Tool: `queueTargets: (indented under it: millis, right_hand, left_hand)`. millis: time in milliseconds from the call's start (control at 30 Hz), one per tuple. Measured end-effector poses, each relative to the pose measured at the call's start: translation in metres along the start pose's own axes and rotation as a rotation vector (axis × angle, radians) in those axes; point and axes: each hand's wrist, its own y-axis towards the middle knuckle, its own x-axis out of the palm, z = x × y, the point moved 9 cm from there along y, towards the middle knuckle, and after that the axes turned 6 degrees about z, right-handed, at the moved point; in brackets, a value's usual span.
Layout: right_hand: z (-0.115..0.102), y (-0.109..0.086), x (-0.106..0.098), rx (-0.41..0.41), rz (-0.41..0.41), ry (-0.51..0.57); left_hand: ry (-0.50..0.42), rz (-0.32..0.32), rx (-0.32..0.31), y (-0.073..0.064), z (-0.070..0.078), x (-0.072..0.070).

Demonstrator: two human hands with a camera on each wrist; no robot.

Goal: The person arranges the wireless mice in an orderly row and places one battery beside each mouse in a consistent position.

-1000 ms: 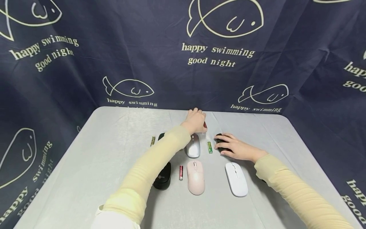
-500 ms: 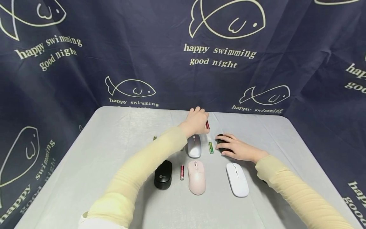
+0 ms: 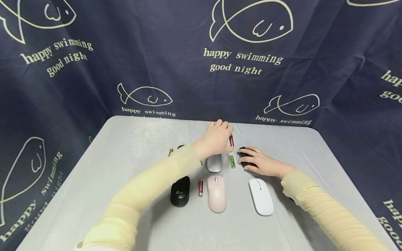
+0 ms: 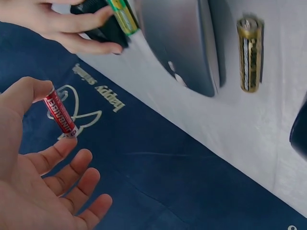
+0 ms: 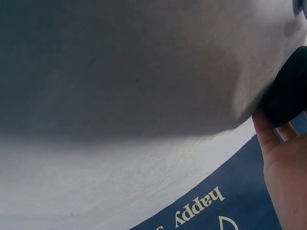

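My left hand pinches a red AAA-looking battery by its ends, between thumb and index finger, while the other fingers spread loosely. In the head view this red battery stands out just right of the hand, beyond a green battery on the table. Partly under the left wrist in that view lies a silver-grey mouse. My right hand grips a black mouse right of the green battery. The right wrist view shows the fingers against the dark mouse's side.
Nearer the body lie a black mouse, a red battery, a pink mouse and a white mouse. A gold battery lies beside the silver mouse. Another dark object is mostly hidden behind the left sleeve. Dark blue cloth surrounds the table.
My left hand has moved right and slightly nearer, bringing the red battery closer to the green one. The right hand stays on its mouse. The head view has shifted slightly.
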Motion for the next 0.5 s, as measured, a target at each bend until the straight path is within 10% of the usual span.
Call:
queueTargets:
  millis: [500]
  right_hand:
    - [0.003, -0.002, 0.002, -0.007, 0.014, -0.013]
  left_hand:
    - [-0.047, 0.066, -0.001, -0.038, 0.027, -0.017]
